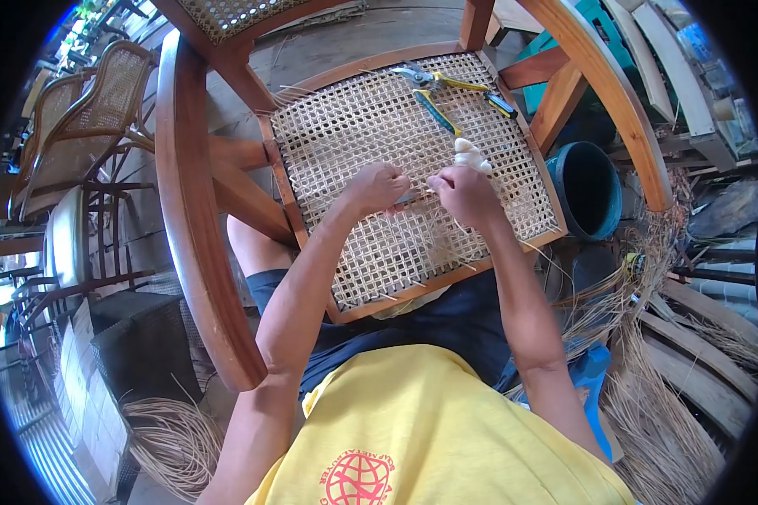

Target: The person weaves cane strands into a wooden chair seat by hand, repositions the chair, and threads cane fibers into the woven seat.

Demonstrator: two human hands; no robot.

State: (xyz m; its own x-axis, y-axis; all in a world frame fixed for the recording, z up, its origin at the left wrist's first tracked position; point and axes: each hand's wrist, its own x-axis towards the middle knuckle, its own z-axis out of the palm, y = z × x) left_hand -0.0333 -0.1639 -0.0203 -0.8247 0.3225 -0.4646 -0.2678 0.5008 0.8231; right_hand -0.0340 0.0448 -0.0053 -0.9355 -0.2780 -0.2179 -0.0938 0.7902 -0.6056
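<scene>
Workshop floor [286,52], timber, with stacked chairs [88,126] along the left, a coil of cane [173,442] low on that side and loose cane strands [648,421] heaped at the right. Dark bucket [598,220], one, just beyond the seat's right edge.

Wooden chair, one: left armrest [192,210] and right armrest [636,101] flanking the work. Cane seat [307,181], wood-framed, lying directly beneath the hands and ahead of the person; its weave runs both side to side and front to back, slightly skewed in view. Thin loose strand ends stand out along the front edge.

Left hand [377,187]: fingers curled in, over the middle of the seat. Right hand [465,194]: likewise closed, a little right of the middle, knuckles up. Small gap between the two; whether either pinches a strand cannot be told.

White bundle [470,155], just beyond the right hand, the nearer of the two. Cutters [432,78], handles spread, toward the seat's far edge. Knife [501,104], at the far right corner, likewise nearer the right hand.
</scene>
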